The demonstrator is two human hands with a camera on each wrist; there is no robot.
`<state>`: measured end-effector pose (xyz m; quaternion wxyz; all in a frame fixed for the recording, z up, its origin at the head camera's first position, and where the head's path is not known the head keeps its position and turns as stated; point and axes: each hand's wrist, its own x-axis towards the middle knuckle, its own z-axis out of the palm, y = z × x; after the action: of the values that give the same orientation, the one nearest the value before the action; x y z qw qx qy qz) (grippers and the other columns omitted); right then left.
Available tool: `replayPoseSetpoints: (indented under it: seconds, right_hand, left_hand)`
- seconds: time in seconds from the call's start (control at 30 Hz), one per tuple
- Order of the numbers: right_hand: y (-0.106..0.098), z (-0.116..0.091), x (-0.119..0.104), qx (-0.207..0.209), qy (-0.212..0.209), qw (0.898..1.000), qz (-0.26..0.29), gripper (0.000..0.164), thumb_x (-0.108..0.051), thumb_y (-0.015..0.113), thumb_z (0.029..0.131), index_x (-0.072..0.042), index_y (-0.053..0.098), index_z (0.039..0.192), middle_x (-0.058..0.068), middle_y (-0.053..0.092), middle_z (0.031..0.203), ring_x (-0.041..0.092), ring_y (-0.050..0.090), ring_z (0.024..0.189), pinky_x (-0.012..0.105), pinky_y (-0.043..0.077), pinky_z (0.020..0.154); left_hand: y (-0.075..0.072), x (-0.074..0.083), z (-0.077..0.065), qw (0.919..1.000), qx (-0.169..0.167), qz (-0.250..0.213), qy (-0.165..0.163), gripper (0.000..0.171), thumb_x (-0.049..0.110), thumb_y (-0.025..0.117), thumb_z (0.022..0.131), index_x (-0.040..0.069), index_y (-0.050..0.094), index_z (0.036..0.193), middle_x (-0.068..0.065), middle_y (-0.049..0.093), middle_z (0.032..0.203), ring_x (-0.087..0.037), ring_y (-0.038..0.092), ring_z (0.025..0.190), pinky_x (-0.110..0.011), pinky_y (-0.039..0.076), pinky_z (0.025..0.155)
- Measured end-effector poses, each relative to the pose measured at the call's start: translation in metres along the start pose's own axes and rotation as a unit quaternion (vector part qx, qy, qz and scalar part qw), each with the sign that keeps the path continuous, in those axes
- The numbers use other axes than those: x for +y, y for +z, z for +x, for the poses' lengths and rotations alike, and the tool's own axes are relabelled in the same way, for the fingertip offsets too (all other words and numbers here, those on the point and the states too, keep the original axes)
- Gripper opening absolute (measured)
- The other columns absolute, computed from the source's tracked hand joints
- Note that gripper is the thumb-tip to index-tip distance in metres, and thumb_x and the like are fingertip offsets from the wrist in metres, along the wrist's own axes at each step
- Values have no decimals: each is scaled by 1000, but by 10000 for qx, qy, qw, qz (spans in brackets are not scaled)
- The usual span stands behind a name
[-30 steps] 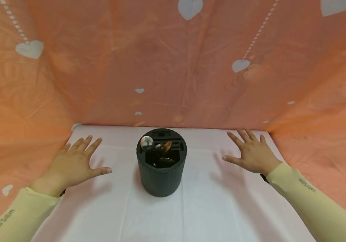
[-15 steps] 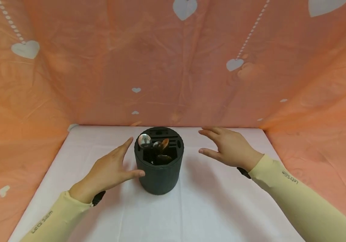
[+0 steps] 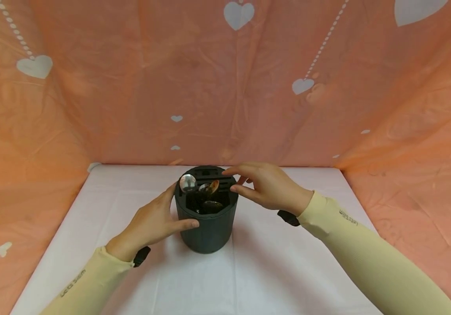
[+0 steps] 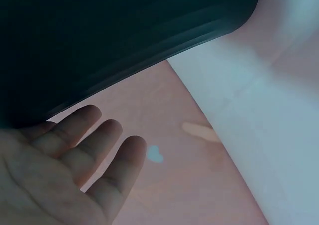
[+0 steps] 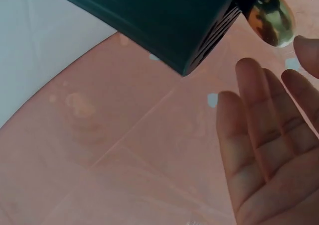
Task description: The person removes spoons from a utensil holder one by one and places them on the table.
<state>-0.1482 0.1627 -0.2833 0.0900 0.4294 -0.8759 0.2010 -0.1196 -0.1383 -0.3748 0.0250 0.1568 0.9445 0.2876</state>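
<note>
A dark round utensil holder [image 3: 206, 236] with a slotted top stands upright on the white-covered table. Several spoons poke up inside it; a silver spoon [image 3: 188, 183] leans at the left rim and a shiny brownish spoon [image 3: 213, 187] sits near the middle. My left hand [image 3: 150, 224] is at the holder's left side, thumb across the front and fingers extended by the rim; whether it presses the wall is unclear. Over the right rim hovers my right hand [image 3: 266, 184], fingers loosely bent. The right wrist view shows that hand [image 5: 279, 145] holding nothing beside a spoon bowl [image 5: 272, 18].
Orange cloth [image 3: 139, 87] with white hearts hangs behind and at both sides of the table. White cloth [image 3: 194, 284] covers the tabletop, its far edge just behind the holder. Black wrist cameras [image 3: 288, 218] sit under the sleeves.
Both hands have come inward from the table's sides to the holder. The left has reached its left side, the right its right rim. The holder stays in place; the view shifts slightly.
</note>
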Motion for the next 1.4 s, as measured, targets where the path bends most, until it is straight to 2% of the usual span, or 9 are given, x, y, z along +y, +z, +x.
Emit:
replayPoseSetpoints:
  seconds: [0.13,0.3,0.5,0.73,0.83,1.0,1.17,1.27,1.4]
  right_hand:
    - [2,12,-3,-178,-110,9996,165,36,-20,74,93,-14,66,128,-2,67,120,6,65,90,27,50,68]
    - [7,22,-5,-285,-308,9987,298,32,-15,73,93,-13,68,125,-5,67,112,3,61,83,25,48,66]
    - [11,23,-6,-317,-376,9984,271,28,-14,72,93,-13,70,121,-7,68,107,2,60,80,23,48,66]
    - [16,24,-6,-246,-370,9986,274,25,-14,71,94,-12,71,119,-6,69,107,2,62,81,23,49,68]
    - [17,24,-6,-228,-301,9988,324,29,-13,71,94,-12,69,123,-6,69,102,2,62,83,23,49,70]
    - [20,24,-7,-229,-177,9968,744,27,-11,70,95,-12,62,121,-7,66,94,2,62,83,23,50,71]
    - [21,23,-7,-465,-218,9905,1273,18,-8,66,97,-14,65,114,-9,67,108,2,62,93,24,51,79]
    - [21,22,-5,-592,-270,9850,1601,22,-6,64,98,-16,69,117,-9,66,115,3,62,102,25,51,84]
    - [22,22,-4,-617,-335,9765,2037,26,-3,63,98,-14,70,120,-6,66,117,8,62,106,28,51,85]
  left_hand:
    - [-3,-2,2,10000,-26,43,65,129,89,62,65,17,14,161,-15,36,156,-40,52,126,-59,45,90]
    - [-5,-2,4,9999,-26,53,126,130,89,62,64,20,12,161,-14,36,156,-38,52,126,-58,46,89]
    - [-5,0,2,9998,-196,48,32,129,88,63,66,21,8,162,-16,34,157,-39,51,127,-58,46,90]
    - [-5,-1,0,9996,-208,93,177,128,86,63,69,19,6,162,-17,32,157,-40,49,129,-58,44,92]
    - [-4,-1,1,9995,-211,106,208,128,86,62,69,20,6,162,-17,32,157,-40,49,129,-58,44,92]
    - [-4,-2,2,9994,-278,88,192,128,87,60,69,18,6,162,-17,31,158,-40,48,130,-58,44,93]
    - [-5,-2,2,9994,-274,93,208,127,87,60,70,18,6,162,-18,31,157,-40,46,132,-58,43,95]
    - [-5,-2,2,9994,-278,112,194,127,88,59,69,18,5,162,-18,31,157,-40,46,132,-59,43,95]
    - [-5,-3,1,9994,-282,105,194,127,88,59,70,19,5,162,-18,31,158,-40,46,132,-59,43,95]
